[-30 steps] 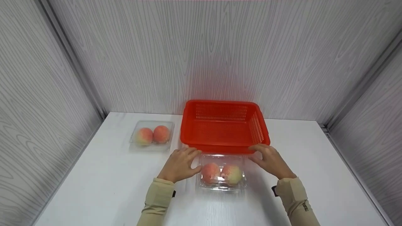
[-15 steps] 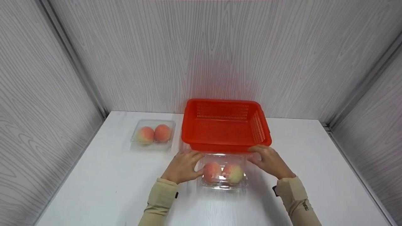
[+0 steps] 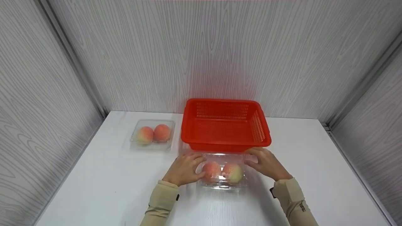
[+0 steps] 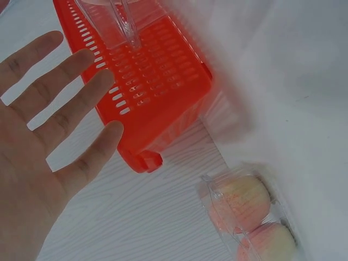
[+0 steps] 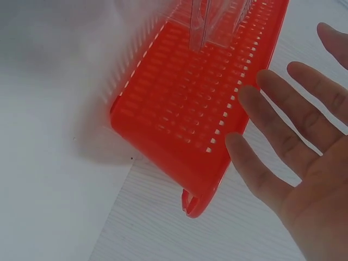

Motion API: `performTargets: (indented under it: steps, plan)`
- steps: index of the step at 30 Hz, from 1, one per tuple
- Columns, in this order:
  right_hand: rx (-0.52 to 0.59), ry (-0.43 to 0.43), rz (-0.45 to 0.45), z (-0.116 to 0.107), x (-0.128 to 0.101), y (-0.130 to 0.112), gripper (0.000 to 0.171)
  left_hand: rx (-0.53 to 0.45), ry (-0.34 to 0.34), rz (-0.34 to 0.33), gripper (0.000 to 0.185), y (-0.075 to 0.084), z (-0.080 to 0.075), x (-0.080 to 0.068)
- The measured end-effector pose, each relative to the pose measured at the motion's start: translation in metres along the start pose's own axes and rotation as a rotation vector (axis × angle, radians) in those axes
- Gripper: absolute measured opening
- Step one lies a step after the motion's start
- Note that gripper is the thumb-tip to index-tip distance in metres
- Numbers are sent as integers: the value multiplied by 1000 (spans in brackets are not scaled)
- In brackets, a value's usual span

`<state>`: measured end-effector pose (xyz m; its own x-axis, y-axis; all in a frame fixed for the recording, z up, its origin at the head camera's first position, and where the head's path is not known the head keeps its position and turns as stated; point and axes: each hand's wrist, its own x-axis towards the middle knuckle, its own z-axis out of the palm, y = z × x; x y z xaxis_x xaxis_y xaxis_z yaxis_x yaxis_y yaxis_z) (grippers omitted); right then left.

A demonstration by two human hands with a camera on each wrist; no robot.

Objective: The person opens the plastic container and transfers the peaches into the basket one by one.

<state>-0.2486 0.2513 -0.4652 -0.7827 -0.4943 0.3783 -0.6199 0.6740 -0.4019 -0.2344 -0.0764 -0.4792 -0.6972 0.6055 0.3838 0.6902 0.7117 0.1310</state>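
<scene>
A clear plastic clamshell box (image 3: pixel 223 185) with two peaches, a pinkish peach (image 3: pixel 212 171) and a paler yellow-pink peach (image 3: pixel 231 172), lies on the white table before the red basket. My left hand (image 3: pixel 184 169) is at the box's left side, thumb and fingertips close to its wall; whether they touch it I cannot tell. At the right side is my right hand (image 3: pixel 264 163), with a small gap to the box. Both wrist views show straight, spread fingers. The box's edge (image 4: pixel 128 27) shows at the top of the left wrist view.
The red perforated basket (image 3: pixel 225 147) stands against the back panel, just beyond the box. Farther left on the table is a second clear box (image 3: pixel 172 121) with two peaches. Wood-grain panels (image 3: pixel 62 103) enclose the table at the back and both sides.
My left hand has shifted a little right and my right hand a little left, both closer to the box's sides. The box and basket stay in place.
</scene>
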Motion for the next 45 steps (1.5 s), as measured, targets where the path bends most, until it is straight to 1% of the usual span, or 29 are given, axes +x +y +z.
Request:
performTargets:
  steps: [6, 13, 18, 23, 26, 30, 33, 36, 38, 42, 45]
  plan:
    - [-11, -14, -6, 6, 1, -1, 27, 3, -16, 2, 37, 4, 5, 1]
    - [10, -61, -15, 11, 2, -7, 30, 15, -52, -25, 36, 6, 7, -1]
    - [-35, -69, -49, 16, -1, -8, 29, 37, -62, -28, 37, 7, 7, -1]
    - [-45, -77, -55, 18, -4, -10, 30, 31, -59, -29, 35, 7, 10, -2]
    - [-44, -75, -62, 20, -5, -12, 29, 2, -43, -31, 35, 7, 14, -3]
    - [-44, -79, -83, 23, -6, -15, 22, -45, -9, -24, 38, 8, 19, -4]
    - [-44, -95, -86, 26, -6, -16, 23, -54, 7, -30, 40, 9, 21, -6]
    - [-41, -109, -78, 28, -7, -16, 32, -46, 6, -48, 42, 11, 22, -7]
    - [-46, -102, -90, 31, -9, -15, 38, -39, -7, -49, 43, 13, 23, -7]
    - [-107, -48, -164, 37, -12, -16, 55, -7, -31, -35, 48, 17, 22, -4]
    - [-145, -16, -185, 43, -13, -19, 63, 31, -42, -36, 50, 19, 21, -2]
